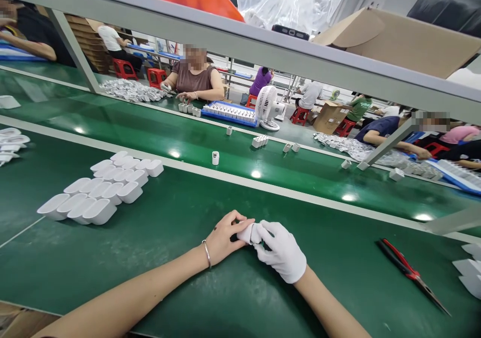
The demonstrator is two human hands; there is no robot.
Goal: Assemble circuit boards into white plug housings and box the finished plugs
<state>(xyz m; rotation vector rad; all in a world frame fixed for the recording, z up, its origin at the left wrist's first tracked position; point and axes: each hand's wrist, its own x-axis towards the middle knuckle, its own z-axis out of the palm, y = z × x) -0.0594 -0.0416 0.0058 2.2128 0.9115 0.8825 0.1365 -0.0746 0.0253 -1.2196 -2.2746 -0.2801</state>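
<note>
Low over the green work surface [180,288], my bare left hand [222,237] pinches a small white plastic housing [245,233] between fingers and thumb. A metal bracelet circles that wrist. From the other side, my right hand [283,251], in a white glove, closes its fingers on a smaller white piece [256,233] at the housing's end. The two parts touch; the gloved fingers partly hide them, and a speck of green shows underneath. Long-nose pliers [413,274] with red and black handles lie to the right. Rows of white oval housings [98,210] stand to the left.
Behind a pale rail, a green conveyor belt [195,150] carries a white charger-like unit [215,158]. A grey metal frame [263,44] crosses overhead. Across the belt, a person [197,79] works near a blue tray [231,113] and a white fan [267,108]. More white parts [469,273] lie far right.
</note>
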